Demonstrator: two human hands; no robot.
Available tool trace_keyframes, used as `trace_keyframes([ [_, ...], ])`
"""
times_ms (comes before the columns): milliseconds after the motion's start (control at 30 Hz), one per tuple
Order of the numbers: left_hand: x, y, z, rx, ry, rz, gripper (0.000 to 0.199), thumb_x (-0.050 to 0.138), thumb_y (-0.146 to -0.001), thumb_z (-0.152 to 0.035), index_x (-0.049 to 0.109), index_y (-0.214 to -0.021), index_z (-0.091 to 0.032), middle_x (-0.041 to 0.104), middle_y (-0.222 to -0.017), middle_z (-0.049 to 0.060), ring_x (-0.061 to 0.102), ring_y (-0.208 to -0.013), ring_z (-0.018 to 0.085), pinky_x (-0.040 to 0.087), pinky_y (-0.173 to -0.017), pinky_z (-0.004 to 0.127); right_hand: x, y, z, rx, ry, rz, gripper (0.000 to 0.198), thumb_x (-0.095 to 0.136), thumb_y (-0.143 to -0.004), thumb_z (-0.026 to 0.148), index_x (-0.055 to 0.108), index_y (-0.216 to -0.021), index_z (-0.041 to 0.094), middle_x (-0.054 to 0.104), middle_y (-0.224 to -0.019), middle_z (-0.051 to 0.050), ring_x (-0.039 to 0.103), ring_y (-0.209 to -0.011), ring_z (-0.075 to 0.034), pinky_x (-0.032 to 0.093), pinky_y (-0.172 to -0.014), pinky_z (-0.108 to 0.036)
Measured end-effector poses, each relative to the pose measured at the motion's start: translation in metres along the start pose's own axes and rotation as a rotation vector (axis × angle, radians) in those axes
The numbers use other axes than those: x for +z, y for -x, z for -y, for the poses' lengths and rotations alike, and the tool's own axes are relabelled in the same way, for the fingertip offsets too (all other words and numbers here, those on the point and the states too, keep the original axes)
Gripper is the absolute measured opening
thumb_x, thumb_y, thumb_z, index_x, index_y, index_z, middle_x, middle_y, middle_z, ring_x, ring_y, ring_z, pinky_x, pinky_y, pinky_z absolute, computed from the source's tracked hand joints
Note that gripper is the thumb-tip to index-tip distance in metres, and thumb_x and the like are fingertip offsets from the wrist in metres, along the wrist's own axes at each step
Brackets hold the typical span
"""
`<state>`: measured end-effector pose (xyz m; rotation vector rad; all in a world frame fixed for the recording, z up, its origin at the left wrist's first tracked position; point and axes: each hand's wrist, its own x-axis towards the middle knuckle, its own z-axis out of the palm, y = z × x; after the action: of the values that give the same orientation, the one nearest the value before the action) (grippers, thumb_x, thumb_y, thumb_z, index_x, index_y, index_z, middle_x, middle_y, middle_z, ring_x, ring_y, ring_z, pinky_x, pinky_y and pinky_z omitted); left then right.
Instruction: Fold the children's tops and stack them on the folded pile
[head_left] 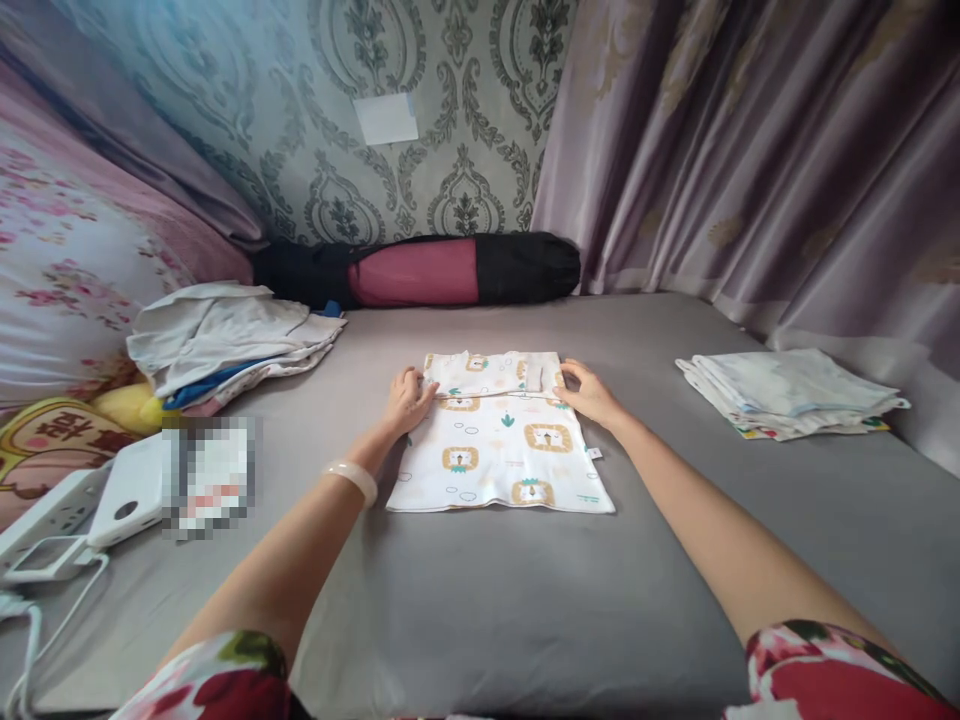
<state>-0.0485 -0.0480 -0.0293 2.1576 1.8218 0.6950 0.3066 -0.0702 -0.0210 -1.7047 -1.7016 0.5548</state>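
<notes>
A white cloth [491,470] printed with tan lion faces and small green plants lies on the grey sheet in front of me. Its far part is folded over toward me as a flap [495,372], with a small greyish patch near the right end. My left hand [410,402] grips the left edge at the fold, thumb on top, a pale bangle on the wrist. On the opposite edge, my right hand [594,396] pinches the cloth's fold between thumb and fingers. A small tag [594,454] sticks out from the right side.
A loose pile of clothes [232,340] lies at left, and a stack of folded cloths [795,390] at right. Near my left arm are a white power strip [56,515], a white device [135,485] and cables. A black and maroon roll bag [412,270] lies along the wall.
</notes>
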Motion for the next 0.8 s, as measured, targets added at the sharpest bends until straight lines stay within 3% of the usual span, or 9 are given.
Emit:
trace_keyframes([
  [233,-0.034,0.041,0.008,-0.020,0.091,0.140,0.043,0.056,-0.079,-0.050,0.051,-0.109,-0.019,0.051,-0.131,0.015,0.044,-0.127,0.029,0.033,-0.109,0.045,-0.026,0.047,0.004,0.015,0.158,0.098,0.050,0.054,-0.085,0.025,0.052,-0.134,0.016,0.051,-0.144,-0.012,0.051,-0.129,-0.022,0.037,-0.110,-0.038],
  [367,-0.051,0.075,0.001,-0.067,0.155,0.189,0.039,0.062,-0.072,-0.051,0.056,-0.098,-0.021,0.052,-0.131,0.014,0.047,-0.122,0.031,0.035,-0.106,0.047,-0.037,0.087,0.005,-0.072,0.319,0.129,0.050,0.047,-0.087,0.027,0.050,-0.136,0.017,0.052,-0.142,-0.012,0.048,-0.131,-0.024,0.039,-0.107,-0.037],
  [500,-0.061,0.111,-0.008,-0.158,0.122,0.183,0.033,0.063,-0.070,-0.051,0.060,-0.082,-0.021,0.050,-0.131,0.013,0.047,-0.119,0.032,0.037,-0.103,0.045,-0.048,0.128,0.018,-0.012,0.408,0.153,0.041,0.041,-0.091,0.039,0.057,-0.124,0.021,0.068,-0.106,-0.008,0.064,-0.101,-0.023,0.049,-0.083,-0.033],
  [600,-0.066,0.131,-0.015,-0.217,0.083,0.195,0.035,0.061,-0.070,-0.055,0.062,-0.073,-0.020,0.055,-0.114,0.012,0.050,-0.109,0.031,0.041,-0.097,0.044,-0.052,0.150,0.031,0.086,0.409,0.222,0.039,0.040,-0.091,0.044,0.059,-0.119,0.024,0.067,-0.082,-0.001,0.065,-0.076,-0.019,0.046,-0.063,-0.029],
  [800,-0.075,0.153,-0.028,-0.267,0.120,0.250,0.045,0.058,-0.070,-0.064,0.059,-0.062,-0.020,0.057,-0.087,0.008,0.053,-0.087,0.026,0.044,-0.081,0.038,-0.050,0.172,0.043,0.136,0.438,0.207,0.040,0.044,-0.089,0.042,0.057,-0.123,0.024,0.063,-0.066,0.000,0.062,-0.062,-0.021,0.037,-0.054,-0.028],
])
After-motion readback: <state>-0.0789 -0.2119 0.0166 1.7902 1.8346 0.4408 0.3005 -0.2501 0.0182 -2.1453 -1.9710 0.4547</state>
